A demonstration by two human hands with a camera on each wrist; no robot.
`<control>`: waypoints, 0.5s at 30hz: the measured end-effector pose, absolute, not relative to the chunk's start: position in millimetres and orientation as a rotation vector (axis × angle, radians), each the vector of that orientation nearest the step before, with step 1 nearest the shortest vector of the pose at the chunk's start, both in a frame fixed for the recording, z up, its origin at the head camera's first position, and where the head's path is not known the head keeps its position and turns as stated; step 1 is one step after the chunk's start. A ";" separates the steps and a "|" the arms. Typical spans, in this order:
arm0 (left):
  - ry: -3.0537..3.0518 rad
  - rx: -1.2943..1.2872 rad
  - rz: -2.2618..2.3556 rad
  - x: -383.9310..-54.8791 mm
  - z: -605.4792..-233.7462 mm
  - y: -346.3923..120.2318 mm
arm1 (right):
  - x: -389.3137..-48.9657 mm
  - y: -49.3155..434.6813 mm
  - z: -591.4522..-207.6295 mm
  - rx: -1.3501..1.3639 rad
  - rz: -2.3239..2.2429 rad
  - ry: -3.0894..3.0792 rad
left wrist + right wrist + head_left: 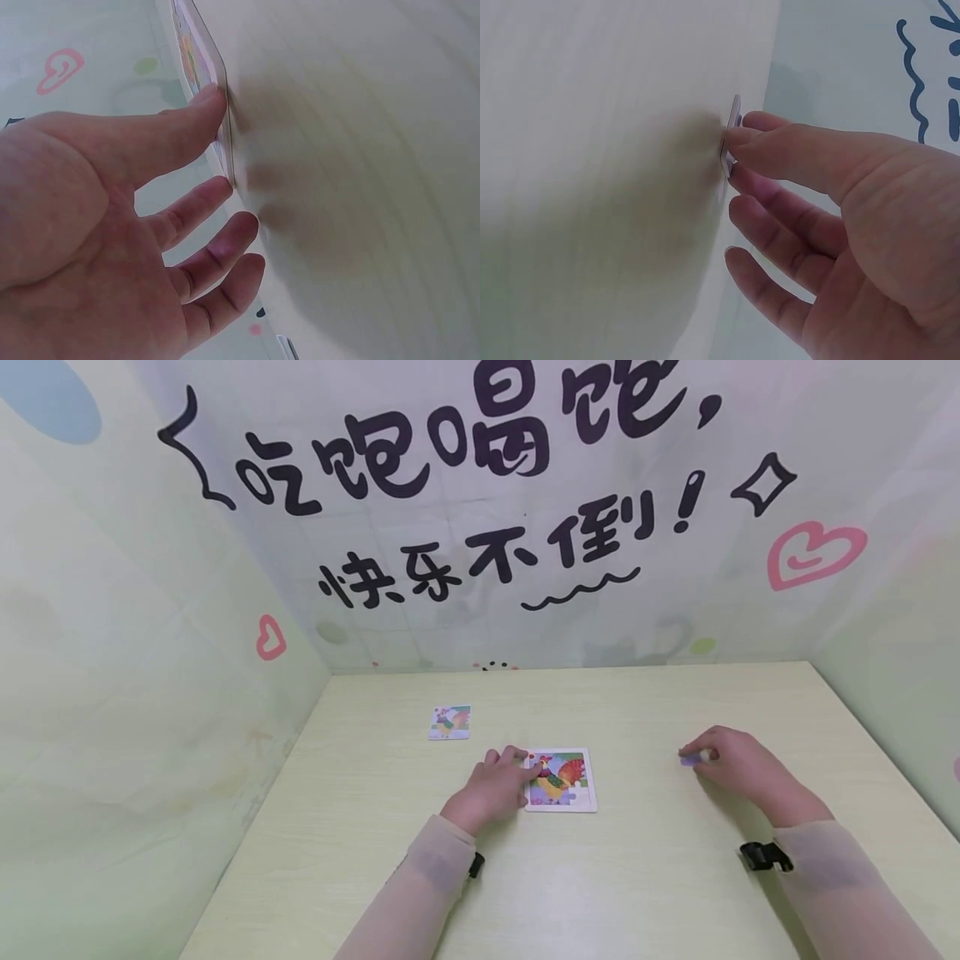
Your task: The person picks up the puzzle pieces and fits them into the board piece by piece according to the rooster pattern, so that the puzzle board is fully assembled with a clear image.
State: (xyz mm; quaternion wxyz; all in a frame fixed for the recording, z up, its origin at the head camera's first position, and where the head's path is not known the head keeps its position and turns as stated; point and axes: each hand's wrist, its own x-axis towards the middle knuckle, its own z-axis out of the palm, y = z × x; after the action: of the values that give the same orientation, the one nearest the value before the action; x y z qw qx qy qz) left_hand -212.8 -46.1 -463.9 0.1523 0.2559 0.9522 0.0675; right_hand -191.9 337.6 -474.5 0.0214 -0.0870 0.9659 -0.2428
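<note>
A small square jigsaw puzzle with a rooster picture lies in a white frame on the table. Its lower right corner shows bare white backing. My left hand rests at the frame's left side, one finger reaching over the picture; in the left wrist view the thumb touches the frame's edge, and the other fingers spread loosely near the table. Off to the right, my right hand pinches a small purplish puzzle piece between thumb and finger, close over the tabletop. In the right wrist view this piece appears edge-on.
A small card with the same rooster picture lies behind and left of the puzzle. The pale wooden table meets a printed cloth backdrop at the back, with more cloth at both sides.
</note>
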 end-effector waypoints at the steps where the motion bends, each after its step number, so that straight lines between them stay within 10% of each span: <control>1: 2.732 0.736 0.194 -212.7 -463.9 -46.1 | -191.9 337.5 -474.6 -0.273 -0.762 2.995; 15: 2.729 0.742 0.207 -212.7 -464.5 -46.8 | -192.5 338.4 -476.4 -0.298 -0.768 2.973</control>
State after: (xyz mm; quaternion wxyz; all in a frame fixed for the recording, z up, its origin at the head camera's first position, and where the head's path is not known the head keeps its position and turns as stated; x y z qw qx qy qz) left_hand -212.7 -46.8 -464.5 0.1526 0.2588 0.9511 0.0720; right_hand -192.5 338.4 -476.4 0.0281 -0.0967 0.9633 -0.2489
